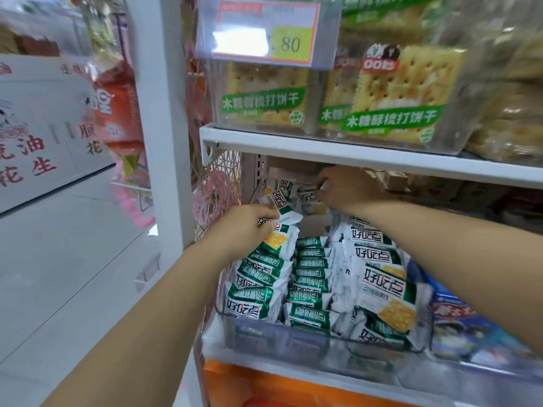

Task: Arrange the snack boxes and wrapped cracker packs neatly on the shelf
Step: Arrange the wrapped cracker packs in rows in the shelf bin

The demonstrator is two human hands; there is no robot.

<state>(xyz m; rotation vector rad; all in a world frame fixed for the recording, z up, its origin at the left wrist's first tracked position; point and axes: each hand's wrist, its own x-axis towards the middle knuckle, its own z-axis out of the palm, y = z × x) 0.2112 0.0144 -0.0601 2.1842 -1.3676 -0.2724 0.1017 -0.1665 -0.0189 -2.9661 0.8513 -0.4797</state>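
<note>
Bin, clear plastic, on the middle shelf below both hands, is packed with green-and-white cracker packs. The packs stand on edge in rough rows: left row leaning, middle row tight, right row looser, with one big pack lying face up at the front under the right forearm. A second clear bin sits on the white shelf board above the hands and holds larger soda-cracker packs with green labels. A price tag hangs on its front, digits partly blurred.

Left hand reaches in from lower left, fingers curled round a single cracker pack, which it holds tilted above the back of the left row. Right hand is further in and higher, just under the shelf board. Its fingertips pinch the top edge of another pack at the back of the bin.

The two held packs are near each other, between the hands; whether they touch is unclear. The rest of the packs lie beneath and in front of both hands. A blue box sits outside the bin, under the right forearm. Orange packs are on the shelf below both arms.
</note>
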